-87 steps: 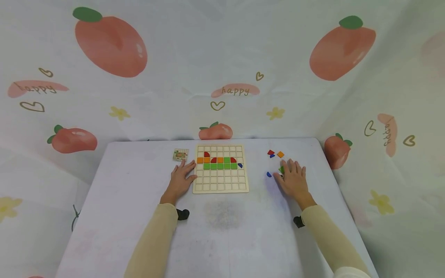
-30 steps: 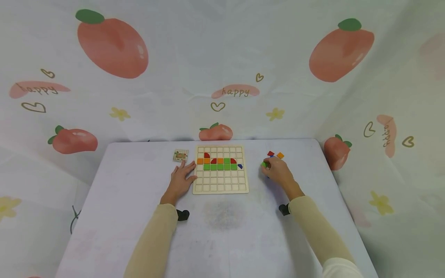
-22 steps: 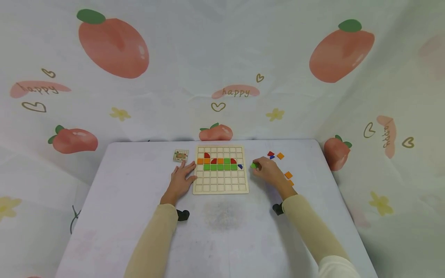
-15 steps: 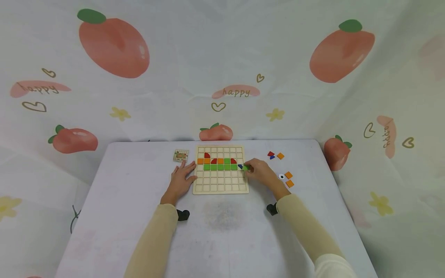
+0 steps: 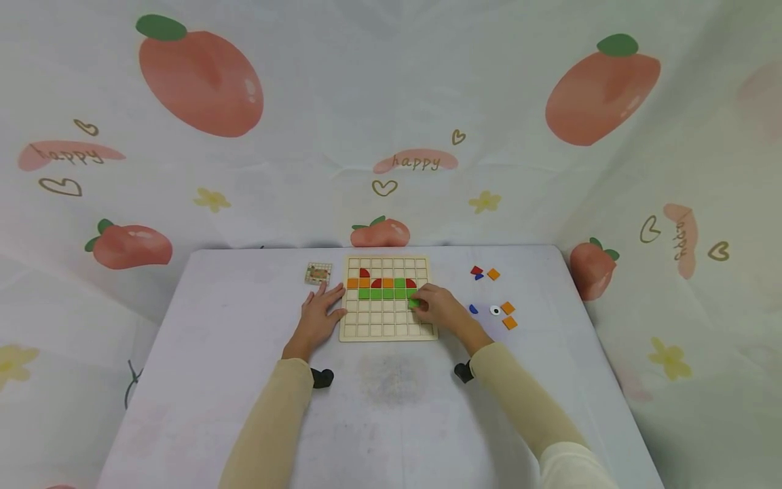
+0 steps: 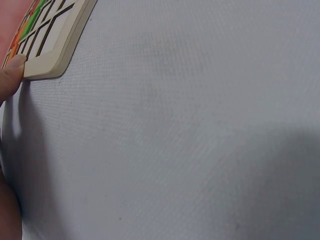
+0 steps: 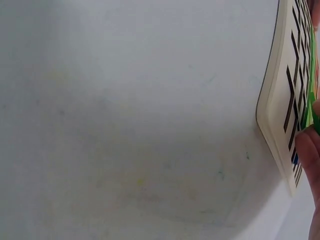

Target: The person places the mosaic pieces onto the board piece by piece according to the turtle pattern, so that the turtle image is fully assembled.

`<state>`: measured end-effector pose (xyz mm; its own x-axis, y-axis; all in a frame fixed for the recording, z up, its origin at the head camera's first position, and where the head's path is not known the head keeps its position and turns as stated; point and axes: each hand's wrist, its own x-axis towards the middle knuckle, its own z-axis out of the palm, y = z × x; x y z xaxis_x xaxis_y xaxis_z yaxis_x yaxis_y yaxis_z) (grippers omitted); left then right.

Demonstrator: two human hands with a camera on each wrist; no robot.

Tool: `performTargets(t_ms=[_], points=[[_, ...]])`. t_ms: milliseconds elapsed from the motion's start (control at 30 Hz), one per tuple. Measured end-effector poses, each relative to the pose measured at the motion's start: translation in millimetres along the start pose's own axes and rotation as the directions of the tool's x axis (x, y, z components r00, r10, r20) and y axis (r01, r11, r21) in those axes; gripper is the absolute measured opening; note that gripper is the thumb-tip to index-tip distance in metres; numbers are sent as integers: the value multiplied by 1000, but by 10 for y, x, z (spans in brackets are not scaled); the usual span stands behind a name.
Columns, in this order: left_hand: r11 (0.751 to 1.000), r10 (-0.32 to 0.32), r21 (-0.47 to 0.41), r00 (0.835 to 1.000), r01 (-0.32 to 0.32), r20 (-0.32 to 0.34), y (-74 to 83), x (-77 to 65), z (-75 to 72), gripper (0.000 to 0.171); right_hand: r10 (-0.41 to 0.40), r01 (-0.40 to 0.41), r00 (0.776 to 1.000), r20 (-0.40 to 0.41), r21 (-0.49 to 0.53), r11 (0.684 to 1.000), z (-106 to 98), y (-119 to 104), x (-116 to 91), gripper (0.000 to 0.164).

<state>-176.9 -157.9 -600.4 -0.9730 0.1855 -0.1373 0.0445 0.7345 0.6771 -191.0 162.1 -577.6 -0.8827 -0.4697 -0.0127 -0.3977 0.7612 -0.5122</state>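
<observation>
Right hand (image 5: 444,310) is pinching a green piece (image 5: 413,303), probably light and stiff, best held by its edges, while left hand (image 5: 314,318), fingers spread, is touching the grid board (image 5: 387,318).

A small green piece (image 5: 413,303) is held over a pale gridded board (image 5: 387,318).

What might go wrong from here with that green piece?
The right hand pinches the green piece close to the row of green tiles, so it might knock one askew. The board could slide if the left hand left its edge. Pulling back, the right hand may brush the nearby loose blue piece.
</observation>
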Motion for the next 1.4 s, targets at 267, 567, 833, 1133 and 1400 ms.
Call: performTargets(t_ms=[267,567,833,1133,1400], points=[[1000,4,9,1000,-4,0,-26,14,12,59,-65,65,997,-34,-1,998,25,-2,-16,26],[1000,1,-2,1000,-1,-5,-17,20,9,59,-117,114,991,-66,-55,992,38,-5,-13,28],[1000,-1,2,1000,1,-7,-6,10,9,59,-87,77,993,-86,-116,990,47,-8,-50,30],[999,30,15,999,-30,-17,-48,19,16,59,25,-59,994,-105,-335,940,37,20,-173,62],[999,38,26,999,-37,-23,-44,21,23,60,238,-243,970,-55,-329,913,28,173,-338,84]])
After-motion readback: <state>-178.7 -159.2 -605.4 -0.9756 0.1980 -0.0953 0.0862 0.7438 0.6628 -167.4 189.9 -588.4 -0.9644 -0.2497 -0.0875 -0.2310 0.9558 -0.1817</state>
